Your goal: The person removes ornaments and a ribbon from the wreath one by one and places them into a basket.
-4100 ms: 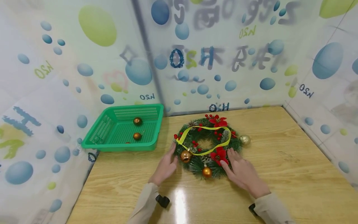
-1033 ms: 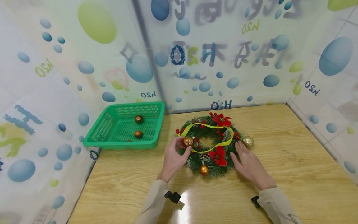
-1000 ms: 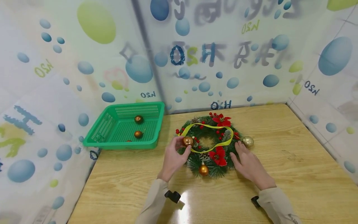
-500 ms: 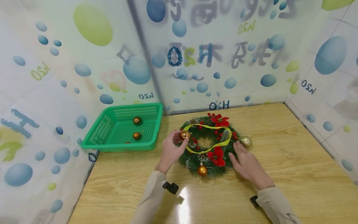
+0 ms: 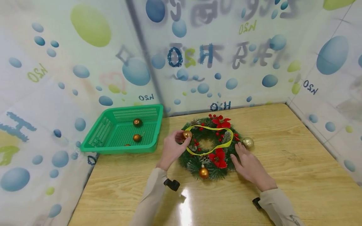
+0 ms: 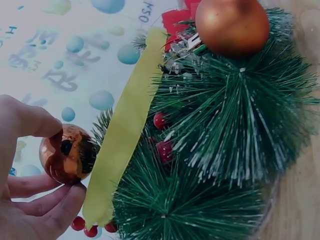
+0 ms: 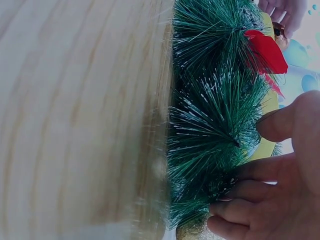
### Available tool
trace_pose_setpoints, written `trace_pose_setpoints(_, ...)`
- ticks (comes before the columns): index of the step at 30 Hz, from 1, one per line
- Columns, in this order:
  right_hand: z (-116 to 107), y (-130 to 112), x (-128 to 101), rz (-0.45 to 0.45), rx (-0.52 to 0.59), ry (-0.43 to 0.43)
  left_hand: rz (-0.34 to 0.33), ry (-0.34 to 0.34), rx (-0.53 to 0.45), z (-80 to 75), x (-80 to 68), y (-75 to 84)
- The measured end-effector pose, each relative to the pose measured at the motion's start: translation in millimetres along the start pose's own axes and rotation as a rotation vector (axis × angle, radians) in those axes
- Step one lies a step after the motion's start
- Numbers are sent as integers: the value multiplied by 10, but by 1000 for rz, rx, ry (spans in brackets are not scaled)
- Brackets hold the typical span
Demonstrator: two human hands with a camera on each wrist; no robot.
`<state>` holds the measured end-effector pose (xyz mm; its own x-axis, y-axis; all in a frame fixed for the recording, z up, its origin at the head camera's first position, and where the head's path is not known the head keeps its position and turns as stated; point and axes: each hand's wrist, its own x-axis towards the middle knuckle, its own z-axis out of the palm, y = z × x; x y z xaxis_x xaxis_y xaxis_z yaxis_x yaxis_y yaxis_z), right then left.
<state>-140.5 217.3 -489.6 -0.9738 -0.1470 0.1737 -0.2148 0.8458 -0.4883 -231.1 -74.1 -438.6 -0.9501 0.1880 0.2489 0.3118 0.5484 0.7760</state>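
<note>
A green Christmas wreath (image 5: 195,163) with red flowers and berries lies on the wooden table. At its left side my left hand (image 5: 173,150) pinches a shiny copper bauble (image 6: 65,152) between thumb and fingers. A yellow ribbon (image 5: 226,144) loops over the wreath, just beside that bauble. My right hand (image 5: 250,166) rests on the wreath's right edge with fingers extended. An orange bauble (image 5: 203,172) hangs at the wreath's front, and a gold glitter bauble (image 5: 248,142) sits at its right side. Whether the held bauble's cord is attached cannot be seen.
Left of the wreath stands a green plastic basket (image 5: 118,150). Inside it are a brown bauble (image 5: 137,122), an orange bauble (image 5: 137,137) and a partly hidden reddish thing. A patterned wall covering (image 5: 195,91) rises behind the table (image 5: 226,201).
My left hand took hold of the copper bauble at the wreath's front left and moved it back and slightly left. My right hand shifted a little along the wreath's right edge.
</note>
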Motion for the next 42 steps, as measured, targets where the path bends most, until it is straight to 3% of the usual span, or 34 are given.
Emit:
trace_pose_setpoints(7,22,25,-5,-17,13,11,-16,-35,17,24,43,-43)
trace_pose_setpoints(13,25,42,0,-7,13,8,-49,11,-11,51,63,-71)
trace_pose_setpoints(17,27,20,13,-13,14,-1,-34,61,-25,16,31,-92)
trace_pose_setpoints(23,18,20,1,1,13,-4,10,91,-39,-52,5,-98)
trace_pose_setpoints(33,30,28,-3,-9,-1,2,17,167,-96,-200,5,-140)
trace_pose_setpoints(42,34,29,-7,-7,-11,8,17,216,-69,-416,3,-184)
